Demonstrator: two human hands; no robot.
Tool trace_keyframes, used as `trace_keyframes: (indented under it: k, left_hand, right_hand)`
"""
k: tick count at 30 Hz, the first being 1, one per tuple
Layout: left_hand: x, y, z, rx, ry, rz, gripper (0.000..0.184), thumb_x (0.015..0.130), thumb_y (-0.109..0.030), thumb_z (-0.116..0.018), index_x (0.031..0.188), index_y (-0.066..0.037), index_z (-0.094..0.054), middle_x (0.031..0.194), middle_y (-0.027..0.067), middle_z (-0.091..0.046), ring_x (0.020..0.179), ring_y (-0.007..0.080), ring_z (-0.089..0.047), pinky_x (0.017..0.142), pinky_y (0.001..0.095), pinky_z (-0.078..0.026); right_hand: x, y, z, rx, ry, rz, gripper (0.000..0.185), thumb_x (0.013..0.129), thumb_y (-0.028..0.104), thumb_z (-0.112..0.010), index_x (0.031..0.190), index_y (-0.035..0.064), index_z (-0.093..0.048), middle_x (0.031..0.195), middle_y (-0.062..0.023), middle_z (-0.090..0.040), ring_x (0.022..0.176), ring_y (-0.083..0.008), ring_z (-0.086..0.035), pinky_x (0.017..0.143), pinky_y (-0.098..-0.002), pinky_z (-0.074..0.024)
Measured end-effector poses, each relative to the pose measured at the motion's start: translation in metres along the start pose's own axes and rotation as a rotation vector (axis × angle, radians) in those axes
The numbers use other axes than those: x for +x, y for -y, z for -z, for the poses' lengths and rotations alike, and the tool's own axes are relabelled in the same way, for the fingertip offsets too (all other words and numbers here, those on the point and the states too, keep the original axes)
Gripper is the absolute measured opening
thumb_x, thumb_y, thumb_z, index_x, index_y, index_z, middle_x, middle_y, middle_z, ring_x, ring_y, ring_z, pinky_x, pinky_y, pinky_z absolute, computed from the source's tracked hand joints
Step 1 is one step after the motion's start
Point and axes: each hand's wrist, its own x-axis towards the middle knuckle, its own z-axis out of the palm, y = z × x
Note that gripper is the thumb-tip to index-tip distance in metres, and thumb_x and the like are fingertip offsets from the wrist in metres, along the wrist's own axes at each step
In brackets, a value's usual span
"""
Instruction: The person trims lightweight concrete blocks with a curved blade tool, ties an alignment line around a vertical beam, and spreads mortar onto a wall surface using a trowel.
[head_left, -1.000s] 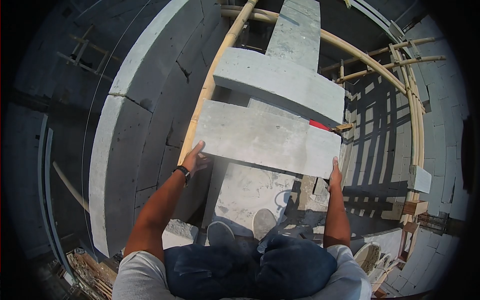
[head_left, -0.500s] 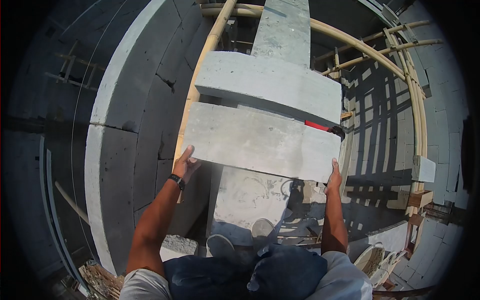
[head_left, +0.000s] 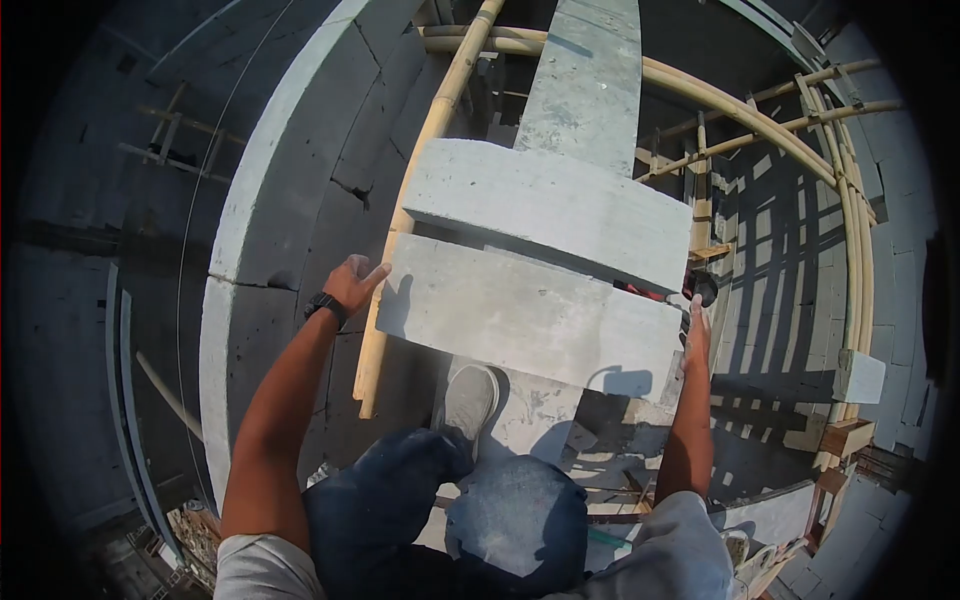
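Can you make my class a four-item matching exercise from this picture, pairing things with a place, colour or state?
Things
1. Concrete block nearest the person
2. Wristwatch
3. Bamboo pole passing by the left hand
4. Shoe

Places, colours, states
A. Tan, alongside the block wall
B. At the end of a blue trouser leg
C. Between the left hand and the right hand
D. Black, around the left wrist

Right pairs: 1-C, 2-D, 3-A, 4-B
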Motion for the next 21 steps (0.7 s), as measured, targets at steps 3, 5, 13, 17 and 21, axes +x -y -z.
trace_keyframes:
  k: [3, 5, 13, 17, 21]
  left_hand:
    - [0.064, -0.024, -0.008, -0.08, -0.128, -0.147, 0.098, 0.088, -0.071, -0.064, 0.139, 0.012, -0.053, 0.136, 0.0318, -0.061, 0.127, 0.0404, -0.061, 0.107, 0.0429, -0.047]
    - [0.107, -0.046, -0.016, -0.133, -0.158, -0.187, 0.1, 0.089, -0.072, -0.061, 0.141, 0.012, -0.051, 0.137, 0.0324, -0.06, 0.13, 0.0403, -0.058, 0.11, 0.0429, -0.045]
    - [0.206, -0.102, -0.025, -0.531, 0.017, -0.045, 0.104, 0.089, -0.077, -0.056, 0.142, 0.011, -0.053, 0.136, 0.0292, -0.061, 0.128, 0.036, -0.06, 0.111, 0.0409, -0.043]
    - [0.224, -0.086, -0.029, -1.011, 0.278, 0.0, 0.083, 0.097, -0.063, -0.06, 0.147, 0.003, -0.052, 0.139, 0.0201, -0.061, 0.126, 0.0272, -0.062, 0.105, 0.0359, -0.048]
    - [0.218, -0.082, -0.03, -1.143, 0.38, -0.037, 0.083, 0.098, -0.061, -0.058, 0.153, 0.0, -0.044, 0.142, 0.0208, -0.058, 0.128, 0.0278, -0.062, 0.106, 0.0388, -0.049]
  right_hand:
    - [0.053, 0.038, -0.029, -0.001, 0.099, -0.044, 0.092, 0.094, 0.069, -0.059, 0.155, 0.0016, -0.043, 0.153, -0.0147, -0.051, 0.138, -0.0276, -0.05, 0.116, -0.0395, -0.0372]
    - [0.058, 0.065, -0.052, 0.017, 0.132, -0.054, 0.093, 0.094, 0.069, -0.06, 0.156, 0.0022, -0.041, 0.153, -0.0147, -0.051, 0.138, -0.028, -0.05, 0.116, -0.0396, -0.0369]
    - [0.102, 0.065, -0.078, -0.065, 0.25, -0.204, 0.094, 0.093, 0.072, -0.058, 0.158, 0.0071, -0.04, 0.154, -0.0134, -0.051, 0.138, -0.0281, -0.051, 0.115, -0.0427, -0.0369]
    - [0.101, 0.077, -0.072, -0.269, 0.257, -0.272, 0.098, 0.091, 0.075, -0.058, 0.16, 0.0091, -0.036, 0.156, -0.0137, -0.049, 0.14, -0.029, -0.049, 0.116, -0.0456, -0.0358]
    - [0.128, 0.063, -0.064, -0.138, 0.323, -0.267, 0.097, 0.091, 0.076, -0.057, 0.156, 0.0055, -0.042, 0.151, -0.0158, -0.053, 0.134, -0.0298, -0.055, 0.111, -0.0472, -0.0422]
